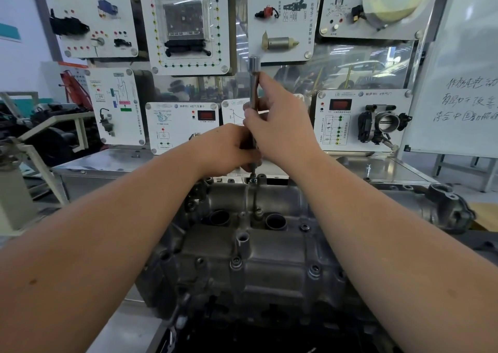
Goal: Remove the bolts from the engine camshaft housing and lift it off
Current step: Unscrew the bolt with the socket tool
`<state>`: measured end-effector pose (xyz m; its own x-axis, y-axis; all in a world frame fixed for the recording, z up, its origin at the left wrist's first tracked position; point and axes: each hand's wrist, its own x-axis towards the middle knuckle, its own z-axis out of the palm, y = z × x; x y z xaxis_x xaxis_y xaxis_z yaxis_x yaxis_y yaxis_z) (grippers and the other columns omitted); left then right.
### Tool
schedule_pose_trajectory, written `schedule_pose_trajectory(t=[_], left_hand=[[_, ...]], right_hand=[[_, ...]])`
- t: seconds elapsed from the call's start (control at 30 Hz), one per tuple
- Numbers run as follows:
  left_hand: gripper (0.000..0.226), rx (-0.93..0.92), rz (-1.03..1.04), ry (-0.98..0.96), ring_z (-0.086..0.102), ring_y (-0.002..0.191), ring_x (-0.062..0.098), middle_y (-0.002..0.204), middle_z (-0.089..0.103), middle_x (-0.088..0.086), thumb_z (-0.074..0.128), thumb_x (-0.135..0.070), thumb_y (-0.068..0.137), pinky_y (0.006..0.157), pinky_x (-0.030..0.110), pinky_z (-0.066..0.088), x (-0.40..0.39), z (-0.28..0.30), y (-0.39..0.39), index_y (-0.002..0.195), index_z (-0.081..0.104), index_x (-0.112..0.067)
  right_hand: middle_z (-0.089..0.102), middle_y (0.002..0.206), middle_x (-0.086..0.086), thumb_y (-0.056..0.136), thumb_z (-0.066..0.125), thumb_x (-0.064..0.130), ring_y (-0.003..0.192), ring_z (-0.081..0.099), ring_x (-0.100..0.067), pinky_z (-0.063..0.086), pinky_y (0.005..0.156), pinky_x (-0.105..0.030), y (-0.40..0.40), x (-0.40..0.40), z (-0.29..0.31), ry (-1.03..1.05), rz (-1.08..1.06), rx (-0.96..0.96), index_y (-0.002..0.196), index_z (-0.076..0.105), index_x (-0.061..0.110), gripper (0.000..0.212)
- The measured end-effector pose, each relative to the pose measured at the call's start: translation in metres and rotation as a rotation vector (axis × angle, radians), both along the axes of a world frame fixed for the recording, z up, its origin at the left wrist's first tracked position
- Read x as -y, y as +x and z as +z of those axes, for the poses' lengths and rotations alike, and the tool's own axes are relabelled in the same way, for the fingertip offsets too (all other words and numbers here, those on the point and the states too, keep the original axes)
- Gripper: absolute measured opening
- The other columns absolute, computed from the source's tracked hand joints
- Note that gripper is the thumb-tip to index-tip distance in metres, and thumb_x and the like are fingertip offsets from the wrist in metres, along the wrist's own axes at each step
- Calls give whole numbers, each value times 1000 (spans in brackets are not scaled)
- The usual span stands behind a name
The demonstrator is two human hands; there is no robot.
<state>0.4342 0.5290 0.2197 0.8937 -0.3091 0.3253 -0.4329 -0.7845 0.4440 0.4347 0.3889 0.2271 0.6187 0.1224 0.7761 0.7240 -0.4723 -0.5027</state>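
Note:
The grey metal camshaft housing (250, 245) lies in front of me on the engine, with two round wells and several bolts, such as one bolt (236, 262) near its front edge. A long chrome socket wrench (253, 83) stands upright, its tip on a bolt (253, 180) at the housing's far edge. My left hand (229, 150) grips the lower part of the shaft. My right hand (280, 121) holds the shaft higher up, fingers curled round it.
Behind the engine stands a steel bench (113, 161) and a wall of white training boards, one with a throttle body (382, 122). A whiteboard (463, 83) stands at the right. A metal flange (447, 204) juts out at the housing's right end.

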Motion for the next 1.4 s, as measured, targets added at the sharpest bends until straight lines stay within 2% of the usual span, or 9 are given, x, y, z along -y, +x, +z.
schedule_pose_trajectory(t=[0.1,0.2,0.33,0.43,0.67,0.8,0.97,1.2,1.4], left_hand=[[8,-8,-8,-18,73,71,0,85,76,-9,62,-29,98,58,10,47,2,0,0,99,68,-23],[17,6,-8,-10,74,72,4,95,76,-4,64,-31,97,71,24,55,3,0,1,110,66,-21],[16,-12,-14,-20,73,80,2,93,77,-6,61,-26,99,83,31,58,1,0,0,110,70,-18],[15,-8,-12,-25,72,78,-3,84,76,-12,60,-24,100,66,14,50,0,0,-1,109,70,-17],[16,-4,-4,-18,74,79,6,90,77,-6,63,-33,96,81,31,58,1,1,-1,107,68,-22],[13,-8,-5,-19,69,72,-6,77,74,-22,61,-26,98,56,10,47,-1,1,-2,102,71,-19],[17,-5,-1,-31,74,74,4,94,78,-4,65,-33,95,80,31,58,1,0,1,107,69,-21],[10,15,-9,-43,71,75,-3,81,75,-17,60,-25,98,59,9,48,-1,0,-1,98,70,-24],[18,19,-11,-40,74,74,4,90,77,-5,63,-38,95,75,26,56,1,0,-1,108,67,-25]], right_hand=[[68,94,9,94,59,19,66,60,1,46,63,-19,-1,-1,0,4,-25,-1,144,47,26,52],[70,107,5,94,62,20,83,67,-15,55,77,-30,-3,-1,1,31,-33,-14,146,45,28,55],[69,89,1,96,56,13,76,66,-17,58,73,-36,-2,1,2,19,-6,-13,131,54,25,37],[67,87,5,96,56,15,69,62,-8,50,63,-25,-2,1,1,5,1,-10,137,51,24,42],[66,92,4,97,57,17,72,57,-13,46,68,-25,1,2,2,-13,-13,-56,146,44,24,51],[64,84,5,98,55,20,65,58,-10,44,60,-26,0,0,1,-52,-27,-45,149,38,24,53],[67,97,10,97,59,17,72,63,-9,54,69,-25,-1,-1,0,1,-34,-15,151,38,26,59],[67,92,8,95,56,15,62,58,-7,48,62,-23,0,-1,-1,-4,-21,-17,147,42,25,54],[69,91,6,93,63,19,77,65,-8,52,75,-19,-2,2,0,63,-8,5,149,45,33,61]])
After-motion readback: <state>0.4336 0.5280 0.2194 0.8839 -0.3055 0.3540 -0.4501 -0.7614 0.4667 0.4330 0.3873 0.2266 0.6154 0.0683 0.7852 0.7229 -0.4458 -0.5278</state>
